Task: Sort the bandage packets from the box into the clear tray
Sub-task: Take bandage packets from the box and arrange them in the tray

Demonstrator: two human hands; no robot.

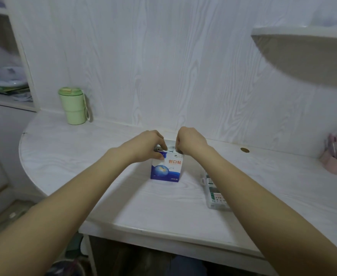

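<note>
Landmark: the box (pixel 166 168), upright at mid-desk (pixel 84 156).

Far left of the box, a wall shelf (pixel 8 100) holds blurred dishes, cut off by the frame edge. Nearer, left and behind the box, a green cup (pixel 74 106) with a lid and a loop strap stands against the wall; no label is legible.

The left hand (pixel 145 146) pinches the blue top flap at the box's left upper edge, thumb below, fingers curled over. The box is white and blue with a globe-like graphic; its front reads "创口贴" in orange; smaller print near the base is too small to read. The right hand (pixel 189 141) is curled over the box's right upper corner, gripping there; its fingertips are hidden, and the box's opening and contents are concealed by both hands.

Right of and nearer than the box lies the clear tray (pixel 215 192), partly covered by the right forearm; it holds printed packets, text unreadable. Far right, a pink holder (pixel 336 156) is cropped by the frame.
</note>
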